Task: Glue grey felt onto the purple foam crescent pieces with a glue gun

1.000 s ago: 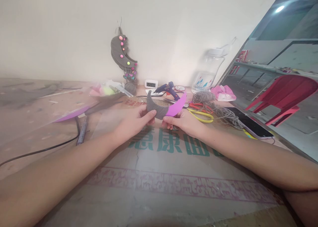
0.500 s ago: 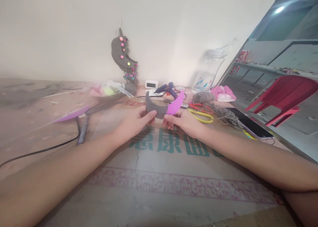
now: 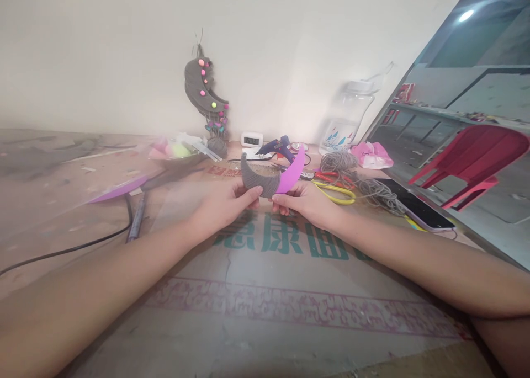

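Note:
A crescent moon shape (image 3: 265, 180) is held between both hands above the table, its tips pointing up. Grey yarn wraps its left part closely; the right part is bare purple. My left hand (image 3: 240, 197) pinches the wrapped lower left side between thumb and fingers. My right hand (image 3: 296, 197) grips the lower edge near where yarn meets purple, its fingers partly hidden behind the shape. Behind the right hand lie yellow-handled scissors (image 3: 336, 193) and red-handled pliers or scissors (image 3: 337, 179). Loose grey yarn (image 3: 337, 161) sits in a tangle to their right.
Along the back are a blue glue gun (image 3: 278, 146), a small digital clock (image 3: 251, 140) and a clear bottle (image 3: 345, 118). A decorated grey moon (image 3: 199, 85) hangs on the white board. A phone (image 3: 418, 207) lies right; a pen (image 3: 136, 218) and black cable (image 3: 70, 250) lie left.
The crescent has tilted and shifted very slightly to the left in the hands. Both hands keep their hold, and the surrounding things stay in place.

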Demonstrator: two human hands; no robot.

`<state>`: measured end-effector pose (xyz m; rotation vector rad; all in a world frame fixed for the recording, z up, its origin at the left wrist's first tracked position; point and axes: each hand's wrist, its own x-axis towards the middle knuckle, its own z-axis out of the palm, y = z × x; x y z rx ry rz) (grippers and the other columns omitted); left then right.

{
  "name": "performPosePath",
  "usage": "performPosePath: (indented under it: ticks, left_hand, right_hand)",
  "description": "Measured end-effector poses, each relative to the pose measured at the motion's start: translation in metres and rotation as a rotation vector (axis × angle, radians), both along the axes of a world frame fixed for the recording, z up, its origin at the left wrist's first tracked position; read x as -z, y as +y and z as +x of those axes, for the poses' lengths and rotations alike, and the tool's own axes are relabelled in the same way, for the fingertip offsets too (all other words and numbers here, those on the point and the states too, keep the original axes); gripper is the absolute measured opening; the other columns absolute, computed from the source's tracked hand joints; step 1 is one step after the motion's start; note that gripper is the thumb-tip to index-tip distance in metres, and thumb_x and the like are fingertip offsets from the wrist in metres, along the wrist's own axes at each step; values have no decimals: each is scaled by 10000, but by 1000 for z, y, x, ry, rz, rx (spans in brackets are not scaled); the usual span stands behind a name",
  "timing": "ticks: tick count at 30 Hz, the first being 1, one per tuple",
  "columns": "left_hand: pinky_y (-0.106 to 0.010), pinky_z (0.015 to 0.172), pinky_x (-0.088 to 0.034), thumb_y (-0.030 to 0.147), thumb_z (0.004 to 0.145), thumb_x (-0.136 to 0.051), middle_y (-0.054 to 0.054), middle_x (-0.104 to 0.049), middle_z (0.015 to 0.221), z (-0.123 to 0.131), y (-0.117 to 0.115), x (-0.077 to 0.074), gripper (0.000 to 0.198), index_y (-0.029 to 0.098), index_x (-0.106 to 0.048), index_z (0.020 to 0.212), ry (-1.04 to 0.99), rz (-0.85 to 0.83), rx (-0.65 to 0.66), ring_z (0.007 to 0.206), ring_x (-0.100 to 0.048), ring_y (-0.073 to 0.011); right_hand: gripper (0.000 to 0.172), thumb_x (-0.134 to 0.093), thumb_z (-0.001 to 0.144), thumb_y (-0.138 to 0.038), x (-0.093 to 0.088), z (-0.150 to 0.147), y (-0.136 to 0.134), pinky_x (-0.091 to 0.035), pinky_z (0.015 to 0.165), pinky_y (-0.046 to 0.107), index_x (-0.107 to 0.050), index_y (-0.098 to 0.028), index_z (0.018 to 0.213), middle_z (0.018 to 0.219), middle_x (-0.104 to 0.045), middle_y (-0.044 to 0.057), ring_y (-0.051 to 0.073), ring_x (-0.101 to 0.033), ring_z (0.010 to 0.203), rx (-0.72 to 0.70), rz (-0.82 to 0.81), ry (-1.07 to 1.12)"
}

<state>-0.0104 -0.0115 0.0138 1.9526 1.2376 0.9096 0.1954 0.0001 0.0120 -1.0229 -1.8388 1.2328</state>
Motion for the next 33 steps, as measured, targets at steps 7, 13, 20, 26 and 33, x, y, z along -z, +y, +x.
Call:
performPosePath:
  ticks: [7,13,20,26,33]
  left_hand:
    - [-265,563,-356,552,812,-448,-8,-602,677,0,-2,-1,410,175,-587,732,24,-2,-14,586,-495,-132]
    - [-267,605,-377,525,839,-422,-8,-577,678,0,0,-2,399,174,-560,711,-31,17,-4,628,-505,-140]
    - [-269,691,-410,495,864,-393,-2,-555,683,-1,1,-5,370,185,-513,704,-204,-8,19,679,-523,-144]
    - [-283,683,-432,509,848,-409,-11,-562,689,-2,7,0,371,187,-517,700,-281,-43,-29,674,-537,-152]
    - [-285,674,-425,518,846,-417,-9,-557,688,-3,8,1,373,193,-509,689,-291,-58,-23,677,-534,-152]
  right_hand:
    - [253,-651,755,-375,-1,1,-1,-412,510,220,-661,-137,669,629,-640,16,79,-501,521,8,10,-10]
    - [283,-621,784,-407,-1,1,0,-416,524,219,-659,-133,723,667,-652,17,76,-516,532,-26,-10,6]
    - [334,-550,835,-455,-4,1,-2,-414,525,204,-645,-138,882,683,-647,13,76,-530,545,-25,-30,23]
    - [299,-594,810,-390,-1,0,-1,-419,532,202,-644,-148,979,708,-650,13,73,-521,554,-28,-80,71]
    - [217,-646,770,-353,-4,-1,-4,-416,523,198,-607,-141,800,676,-651,7,64,-514,527,-2,-51,32]
